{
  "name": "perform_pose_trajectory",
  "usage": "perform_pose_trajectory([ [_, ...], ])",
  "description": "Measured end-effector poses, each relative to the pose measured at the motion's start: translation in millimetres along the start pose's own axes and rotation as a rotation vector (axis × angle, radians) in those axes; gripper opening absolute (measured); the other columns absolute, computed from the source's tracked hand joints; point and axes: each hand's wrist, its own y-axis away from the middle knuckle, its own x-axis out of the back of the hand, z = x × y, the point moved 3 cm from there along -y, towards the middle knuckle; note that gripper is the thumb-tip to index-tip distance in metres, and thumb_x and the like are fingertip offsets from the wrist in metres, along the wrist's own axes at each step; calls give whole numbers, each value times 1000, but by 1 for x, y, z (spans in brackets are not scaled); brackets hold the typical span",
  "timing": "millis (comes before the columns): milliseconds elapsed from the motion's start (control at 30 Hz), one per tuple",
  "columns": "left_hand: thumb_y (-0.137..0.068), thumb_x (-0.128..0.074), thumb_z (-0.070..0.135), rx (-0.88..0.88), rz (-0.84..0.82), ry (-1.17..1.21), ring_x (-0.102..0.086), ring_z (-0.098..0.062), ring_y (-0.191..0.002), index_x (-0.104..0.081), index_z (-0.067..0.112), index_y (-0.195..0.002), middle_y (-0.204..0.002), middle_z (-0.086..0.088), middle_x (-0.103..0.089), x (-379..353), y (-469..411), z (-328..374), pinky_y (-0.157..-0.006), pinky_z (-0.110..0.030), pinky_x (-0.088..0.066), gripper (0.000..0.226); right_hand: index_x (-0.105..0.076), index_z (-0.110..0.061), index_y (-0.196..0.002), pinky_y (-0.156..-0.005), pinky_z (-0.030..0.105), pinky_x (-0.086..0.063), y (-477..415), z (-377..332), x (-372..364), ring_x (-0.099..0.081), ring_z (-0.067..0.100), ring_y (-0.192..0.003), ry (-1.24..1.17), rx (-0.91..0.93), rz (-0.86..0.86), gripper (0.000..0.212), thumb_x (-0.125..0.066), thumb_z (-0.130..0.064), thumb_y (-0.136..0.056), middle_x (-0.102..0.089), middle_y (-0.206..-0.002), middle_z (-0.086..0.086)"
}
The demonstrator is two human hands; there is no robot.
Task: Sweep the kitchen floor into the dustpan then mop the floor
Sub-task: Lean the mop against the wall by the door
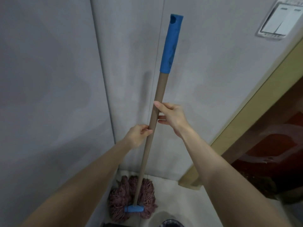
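A string mop stands nearly upright against the grey wall corner. Its brown handle ends in a blue grip at the top, and the reddish-pink mop head with a blue clamp rests on the pale floor. My left hand pinches the handle at mid-height from the left. A little higher, my right hand holds the handle from the right, thumb across the front and fingers behind it.
Grey wall panels fill the left and centre. A yellowish door frame runs diagonally at the right, with a dark red space behind it. A light switch sits at top right. A dark object lies at the bottom edge.
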Motion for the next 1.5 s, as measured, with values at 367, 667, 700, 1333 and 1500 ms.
perform_pose_trajectory([
  [367, -91, -66, 24, -5, 209, 45, -63, -19, -87, -68, 6, -106, -98, -7, -70, 8, -34, 23, -75, -24, -46, 24, -67, -16, -99, -85, 41, -54, -37, -12, 11, -63, 20, -82, 15, 9, 49, 18, -65, -31, -90, -66, -86, 0],
  [667, -91, -66, 24, 9, 203, -7, -63, -21, -88, -69, 6, -105, -100, -11, -71, 10, -68, 12, -78, -25, -48, 23, -70, -12, -99, -80, 38, -56, -73, -1, 12, -66, 19, -79, 72, -8, 54, 26, -65, -36, -89, -67, -87, 2],
  [700, -91, -66, 24, 10, 199, -11, -62, -19, -85, -69, 6, -106, -100, -11, -71, 10, -71, 10, -78, -24, -48, 24, -70, -11, -100, -80, 38, -56, -76, 1, 11, -66, 19, -78, 75, -12, 57, 28, -65, -36, -89, -67, -86, 2],
  [1333, -92, -63, 28, -39, 230, -81, -66, -26, -92, -67, 5, -100, -98, -12, -72, 8, -87, -10, -82, -29, -49, 25, -68, -13, -90, -75, 37, -53, -98, 12, 2, -64, 17, -69, 87, 3, 94, 21, -65, -34, -89, -66, -86, 8],
  [1500, -92, -63, 28, 16, 254, -39, -65, -27, -93, -68, 6, -103, -98, -12, -71, 10, -82, -13, -80, -28, -47, 25, -69, -14, -95, -77, 40, -55, -97, 12, -4, -66, 18, -75, 102, 19, 94, 24, -65, -37, -88, -67, -88, 8],
])
